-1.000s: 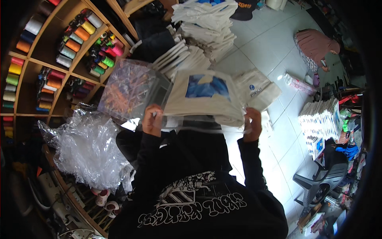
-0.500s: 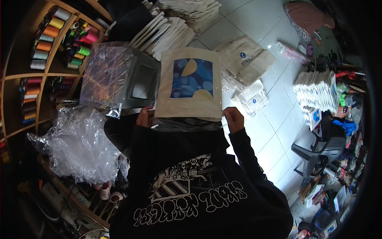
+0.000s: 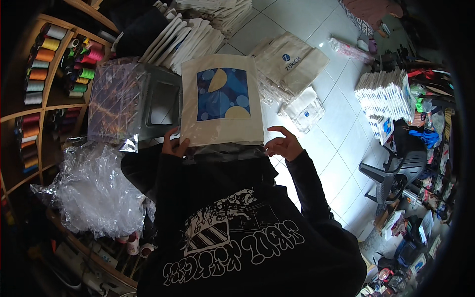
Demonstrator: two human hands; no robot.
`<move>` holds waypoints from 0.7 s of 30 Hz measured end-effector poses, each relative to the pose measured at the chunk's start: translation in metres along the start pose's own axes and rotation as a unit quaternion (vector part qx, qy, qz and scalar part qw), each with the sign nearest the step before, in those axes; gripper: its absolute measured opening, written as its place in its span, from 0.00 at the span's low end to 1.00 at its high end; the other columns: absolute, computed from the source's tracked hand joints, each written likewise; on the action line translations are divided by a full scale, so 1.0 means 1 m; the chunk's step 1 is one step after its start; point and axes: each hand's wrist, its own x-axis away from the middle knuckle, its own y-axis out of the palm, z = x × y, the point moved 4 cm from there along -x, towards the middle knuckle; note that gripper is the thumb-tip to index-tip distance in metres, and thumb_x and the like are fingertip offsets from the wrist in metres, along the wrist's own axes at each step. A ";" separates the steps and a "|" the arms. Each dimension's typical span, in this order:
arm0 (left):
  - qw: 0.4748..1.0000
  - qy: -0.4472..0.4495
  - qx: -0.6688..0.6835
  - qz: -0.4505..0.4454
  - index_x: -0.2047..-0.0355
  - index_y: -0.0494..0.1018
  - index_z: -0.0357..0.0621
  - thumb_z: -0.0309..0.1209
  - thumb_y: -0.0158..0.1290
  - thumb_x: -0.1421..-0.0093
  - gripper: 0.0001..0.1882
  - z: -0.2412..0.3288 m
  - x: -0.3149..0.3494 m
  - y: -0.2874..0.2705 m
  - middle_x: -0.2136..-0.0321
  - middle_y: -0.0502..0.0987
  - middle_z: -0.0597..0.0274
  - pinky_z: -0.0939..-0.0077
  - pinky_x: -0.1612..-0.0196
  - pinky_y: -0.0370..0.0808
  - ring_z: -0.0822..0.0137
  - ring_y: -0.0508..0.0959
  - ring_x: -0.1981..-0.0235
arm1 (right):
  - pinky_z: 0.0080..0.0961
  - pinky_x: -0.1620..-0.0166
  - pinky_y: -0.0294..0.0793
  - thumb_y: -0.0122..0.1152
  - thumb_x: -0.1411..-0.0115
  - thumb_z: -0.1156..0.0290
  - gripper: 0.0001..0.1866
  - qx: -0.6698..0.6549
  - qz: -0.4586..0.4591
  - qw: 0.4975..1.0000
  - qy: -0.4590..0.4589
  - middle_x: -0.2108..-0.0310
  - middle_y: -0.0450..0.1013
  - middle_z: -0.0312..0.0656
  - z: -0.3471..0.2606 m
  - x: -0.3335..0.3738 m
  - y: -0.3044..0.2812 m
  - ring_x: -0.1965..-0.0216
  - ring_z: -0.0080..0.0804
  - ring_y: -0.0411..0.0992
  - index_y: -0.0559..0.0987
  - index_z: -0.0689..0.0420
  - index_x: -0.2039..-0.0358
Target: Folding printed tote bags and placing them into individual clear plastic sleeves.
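Note:
A flat cream fabric bag [image 3: 217,132] with a blue printed panel lies in a clear plastic sleeve [image 3: 225,151] over my lap. The sleeve's loose edge extends below the bag, against my black clothing. My left hand [image 3: 174,143] pinches the sleeve at its near left corner, thumb uppermost. At the opposite corner, my right hand [image 3: 285,143] grips the plastic edge between thumb and fingers, with the index finger arched above. Beyond the bag's left side stands a grey plastic stool [image 3: 163,101], partly covered by a pile of clear sleeves [image 3: 115,104].
Crumpled clear plastic [image 3: 96,190] is heaped at my left, below thread shelves [image 3: 47,94]. Stacked fabric bags [image 3: 292,64] lie on the tiled floor. At right stand another bag stack [image 3: 383,94] and a dark chair [image 3: 396,168]. Another person [image 3: 373,12] is at far right.
The whole scene has shifted left in view. Both hands have come round onto the sleeve's loose edge, and my right index finger now arches up. The bag stays over my lap.

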 end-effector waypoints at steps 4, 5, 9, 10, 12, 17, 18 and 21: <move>0.999 0.011 -0.033 -0.002 0.47 0.51 0.41 0.36 0.55 0.47 0.33 0.010 0.009 0.003 0.62 0.71 0.44 0.72 0.64 0.73 0.62 0.75 0.63 | 0.25 0.67 0.75 0.54 0.51 0.85 0.25 0.028 -0.005 0.999 0.036 0.73 0.74 0.48 0.000 0.010 -0.002 0.73 0.31 0.74 0.62 0.61 0.51; 0.994 0.031 -0.104 0.030 0.47 0.52 0.41 0.36 0.55 0.49 0.33 0.016 0.013 0.002 0.62 0.70 0.45 0.70 0.63 0.73 0.60 0.74 0.62 | 0.24 0.67 0.75 0.54 0.52 0.85 0.25 0.033 -0.020 0.999 0.034 0.73 0.74 0.47 0.001 0.011 -0.002 0.73 0.30 0.74 0.62 0.61 0.51; 0.790 0.312 -0.483 0.213 0.51 0.59 0.42 0.35 0.58 0.55 0.32 0.070 0.034 0.018 0.62 0.70 0.49 0.62 0.59 0.69 0.50 0.73 0.61 | 0.23 0.66 0.74 0.56 0.52 0.85 0.25 0.049 -0.023 0.998 0.040 0.72 0.74 0.47 -0.002 0.017 -0.001 0.71 0.30 0.74 0.63 0.61 0.52; 0.791 0.312 -0.482 0.210 0.51 0.59 0.42 0.35 0.58 0.55 0.32 0.086 0.037 0.027 0.62 0.70 0.49 0.62 0.59 0.69 0.50 0.73 0.61 | 0.22 0.66 0.74 0.57 0.52 0.85 0.26 0.050 -0.023 0.998 0.036 0.72 0.74 0.47 -0.002 0.017 -0.001 0.71 0.29 0.74 0.63 0.61 0.52; 0.795 0.426 -0.412 0.131 0.55 0.64 0.39 0.29 0.57 0.55 0.25 0.116 0.049 0.059 0.64 0.71 0.51 0.65 0.58 0.68 0.49 0.71 0.61 | 0.22 0.66 0.74 0.58 0.53 0.84 0.26 0.052 -0.024 0.998 0.034 0.72 0.74 0.46 0.002 0.017 -0.001 0.70 0.29 0.74 0.63 0.61 0.52; 0.838 0.438 -0.269 -0.183 0.67 0.70 0.41 0.26 0.57 0.56 0.14 0.104 0.065 0.148 0.67 0.71 0.56 0.69 0.61 0.69 0.56 0.72 0.64 | 0.19 0.63 0.72 0.60 0.53 0.84 0.26 0.067 -0.004 0.998 -0.017 0.72 0.75 0.46 0.004 0.018 0.000 0.68 0.27 0.74 0.64 0.62 0.53; 0.831 0.444 -0.271 -0.195 0.68 0.70 0.41 0.25 0.56 0.55 0.12 0.097 0.066 0.162 0.69 0.71 0.57 0.70 0.62 0.69 0.57 0.72 0.65 | 0.19 0.63 0.72 0.60 0.53 0.84 0.26 0.067 -0.003 0.998 -0.018 0.72 0.75 0.46 0.003 0.019 0.002 0.68 0.27 0.74 0.64 0.62 0.53; 0.829 0.439 -0.282 -0.200 0.70 0.70 0.41 0.25 0.55 0.55 0.10 0.084 0.061 0.186 0.72 0.69 0.59 0.70 0.65 0.69 0.59 0.71 0.69 | 0.18 0.62 0.72 0.60 0.53 0.84 0.25 0.073 0.024 0.997 -0.027 0.72 0.75 0.46 0.000 0.023 0.007 0.67 0.27 0.74 0.64 0.62 0.54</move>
